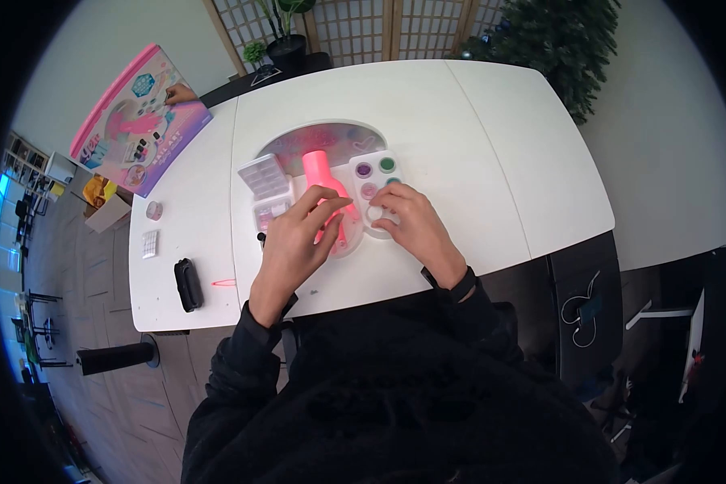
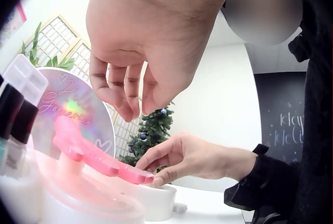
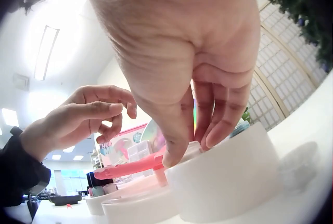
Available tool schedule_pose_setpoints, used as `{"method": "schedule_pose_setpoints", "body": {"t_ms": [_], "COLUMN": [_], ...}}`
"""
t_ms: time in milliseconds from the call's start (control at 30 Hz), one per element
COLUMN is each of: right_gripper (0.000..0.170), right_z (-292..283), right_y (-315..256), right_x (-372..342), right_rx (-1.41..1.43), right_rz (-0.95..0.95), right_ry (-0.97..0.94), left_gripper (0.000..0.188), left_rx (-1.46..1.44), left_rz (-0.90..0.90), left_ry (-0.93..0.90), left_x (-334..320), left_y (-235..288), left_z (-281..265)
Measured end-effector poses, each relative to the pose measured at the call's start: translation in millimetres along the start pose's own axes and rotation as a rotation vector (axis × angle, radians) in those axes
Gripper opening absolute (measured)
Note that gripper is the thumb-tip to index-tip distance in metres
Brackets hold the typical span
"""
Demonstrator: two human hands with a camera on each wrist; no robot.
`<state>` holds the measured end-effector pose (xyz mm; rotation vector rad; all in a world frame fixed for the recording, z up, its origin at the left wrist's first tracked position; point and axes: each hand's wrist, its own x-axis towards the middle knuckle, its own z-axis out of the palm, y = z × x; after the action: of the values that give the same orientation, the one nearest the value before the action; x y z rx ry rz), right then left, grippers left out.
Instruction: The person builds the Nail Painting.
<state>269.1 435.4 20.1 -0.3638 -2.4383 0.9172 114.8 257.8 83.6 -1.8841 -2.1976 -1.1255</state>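
Note:
A pink plastic model hand lies on the white base of a nail-art set, palm end toward me. My left hand hovers over its fingers, fingers loosely bent and thumb apart, with nothing visible between them. To the right, my right hand pinches a small white round pot at the near end of the white tray. In the right wrist view its thumb and fingertips close round the pot at the tray's rim. Pots of purple, green and pink glitter sit in the tray.
A curved holographic panel stands behind the set. Left of the model hand is an open clear-lidded box; dark-capped polish bottles stand near it. Farther left lie a black case, a pink clip and the set's carton.

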Motion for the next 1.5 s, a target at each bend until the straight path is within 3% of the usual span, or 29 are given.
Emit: {"method": "schedule_pose_setpoints", "body": {"t_ms": [267,367,433,567,667,900,1067,1500], "right_gripper": [0.029,0.027,0.027,0.034,0.035,0.027,0.026,0.026], "right_z": [-9.4,-33.6,-51.3,-57.1,-48.6,-67.3,-51.3,-35.5], "right_y": [-0.5,9.5,14.6,29.0,28.0,13.5,11.0,2.6], "right_x": [-2.0,-7.9,-14.7,-32.6,-34.5,-23.2,-14.7,-11.9], "right_rx": [0.077,0.138,-0.128,-0.219,-0.163,-0.362,-0.109,-0.124], "right_rz": [0.06,0.178,0.351,0.386,0.383,0.39,0.228,0.19], "right_ry": [0.016,0.049,-0.027,-0.18,-0.172,-0.075,-0.009,0.017], "left_gripper": [0.027,0.028,0.028,0.027,0.022,0.021,0.019,0.024], "left_rx": [0.022,0.011,-0.001,0.001,0.018,0.048,0.026,0.041], "left_rz": [0.024,0.011,0.01,-0.002,0.034,0.037,0.033,-0.028], "left_ry": [0.015,0.003,-0.009,-0.018,-0.005,-0.011,-0.003,-0.012], "left_x": [0.9,0.9,0.1,-0.3,-1.5,0.4,-0.5,-4.2], "left_y": [-4.2,-2.6,-3.0,-4.4,-5.2,-6.6,-6.7,-6.1], "left_z": [0.6,0.2,0.3,3.6,5.7,1.1,1.6,-9.5]}}
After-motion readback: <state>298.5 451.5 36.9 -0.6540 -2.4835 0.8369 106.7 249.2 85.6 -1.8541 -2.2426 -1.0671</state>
